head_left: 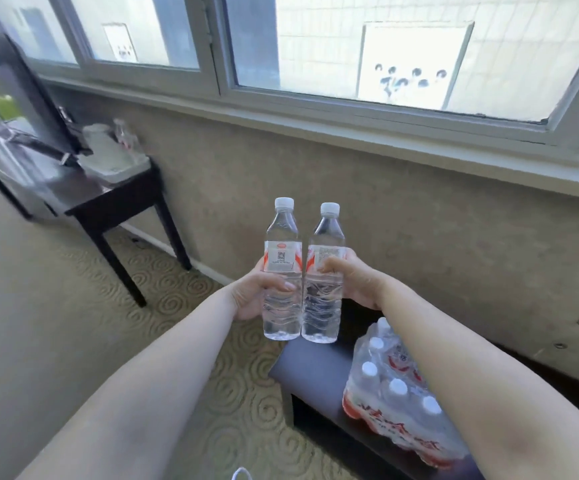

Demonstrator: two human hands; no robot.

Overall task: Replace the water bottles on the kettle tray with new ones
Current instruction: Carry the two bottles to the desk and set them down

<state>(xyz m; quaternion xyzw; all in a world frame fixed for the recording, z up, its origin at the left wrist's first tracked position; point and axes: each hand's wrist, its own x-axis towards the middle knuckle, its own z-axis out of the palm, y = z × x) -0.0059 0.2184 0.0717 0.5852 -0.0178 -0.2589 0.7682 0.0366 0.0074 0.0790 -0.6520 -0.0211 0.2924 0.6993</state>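
I hold two full clear water bottles with white caps upright, side by side and touching, in the middle of the view. My left hand (251,294) grips the left bottle (281,271) and my right hand (357,284) grips the right bottle (324,275). Far off at the left, a white kettle tray (118,166) rests on a dark side table (108,199). On the tray stand a pale kettle (95,136) and a blurred water bottle (123,135).
A shrink-wrapped pack of water bottles (395,393) lies on a dark bench (308,362) below my right arm. A beige wall with a wide window runs behind. Patterned carpet lies between the bench and the side table. A dark TV screen (21,88) stands at far left.
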